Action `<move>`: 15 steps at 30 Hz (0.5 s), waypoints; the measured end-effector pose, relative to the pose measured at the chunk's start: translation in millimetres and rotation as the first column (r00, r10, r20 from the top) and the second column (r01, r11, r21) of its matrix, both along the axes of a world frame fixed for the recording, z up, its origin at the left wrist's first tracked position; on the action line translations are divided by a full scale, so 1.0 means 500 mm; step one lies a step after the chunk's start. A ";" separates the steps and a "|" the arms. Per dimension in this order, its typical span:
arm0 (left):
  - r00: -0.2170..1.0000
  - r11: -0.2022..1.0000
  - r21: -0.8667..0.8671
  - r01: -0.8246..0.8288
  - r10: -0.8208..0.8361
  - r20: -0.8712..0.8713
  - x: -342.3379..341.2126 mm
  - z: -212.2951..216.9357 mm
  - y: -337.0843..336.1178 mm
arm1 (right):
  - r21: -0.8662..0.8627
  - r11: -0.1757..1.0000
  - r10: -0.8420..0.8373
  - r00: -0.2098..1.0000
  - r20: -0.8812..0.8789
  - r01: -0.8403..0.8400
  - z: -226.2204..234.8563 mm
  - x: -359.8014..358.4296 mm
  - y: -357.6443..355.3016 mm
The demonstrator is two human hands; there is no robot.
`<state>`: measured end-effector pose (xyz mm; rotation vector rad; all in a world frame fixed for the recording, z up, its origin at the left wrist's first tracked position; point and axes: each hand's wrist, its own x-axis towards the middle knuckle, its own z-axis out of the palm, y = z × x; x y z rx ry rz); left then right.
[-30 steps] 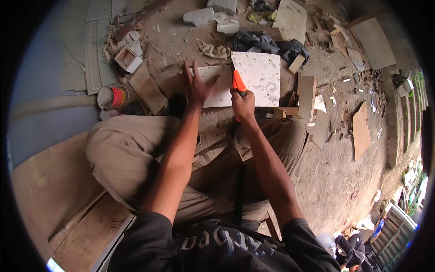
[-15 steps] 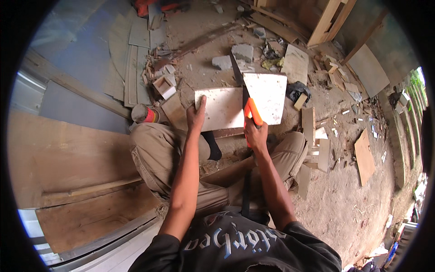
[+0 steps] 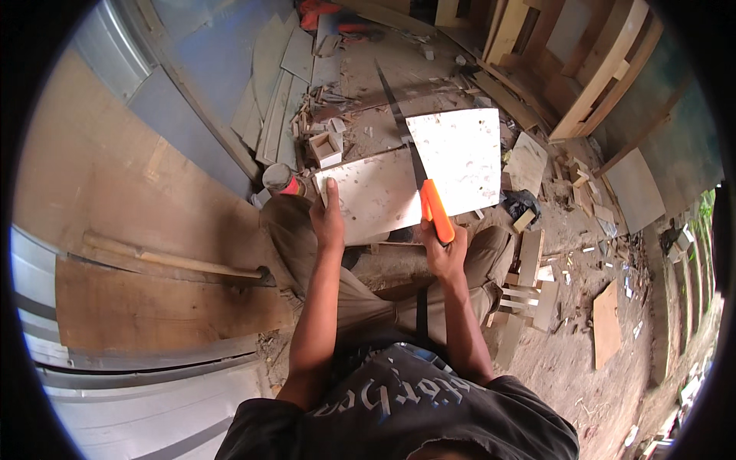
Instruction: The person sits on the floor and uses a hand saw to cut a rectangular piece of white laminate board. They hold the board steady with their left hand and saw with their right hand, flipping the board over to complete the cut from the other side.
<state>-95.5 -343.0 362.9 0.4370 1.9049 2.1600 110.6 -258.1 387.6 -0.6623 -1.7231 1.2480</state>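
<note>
A dirt floor (image 3: 583,368) littered with wood offcuts is seen. A pale board (image 3: 414,176) is rested across the knees. It is pressed flat by the left hand (image 3: 328,218), fingers extended. The orange-handled saw (image 3: 418,165) is gripped by the clenched right hand (image 3: 443,253), blade in the board.

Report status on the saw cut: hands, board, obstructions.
Left hand flat on white board. Right hand gripping orange-handled handsaw, blade in the cut. Scrap wood beside the knee, none on the cut line.
</note>
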 end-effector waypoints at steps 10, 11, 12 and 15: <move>0.914 0.969 0.242 -0.049 -0.054 0.402 -0.058 -0.060 0.008 | 0.607 0.792 0.114 0.964 -0.241 0.058 0.063 -0.016 -0.042; 0.913 0.962 0.264 -0.070 -0.045 0.405 -0.071 -0.086 0.007 | 0.630 0.769 0.112 0.947 -0.302 0.110 0.076 -0.019 -0.047; 0.912 0.955 0.282 -0.093 -0.032 0.408 -0.086 -0.112 -0.006 | 0.566 0.811 0.078 0.933 -0.352 0.146 0.089 -0.017 -0.063; 0.937 0.973 0.177 -0.149 0.082 0.341 -0.040 -0.074 -0.028 | 0.312 0.924 -0.059 0.888 -0.456 0.222 0.015 0.000 -0.036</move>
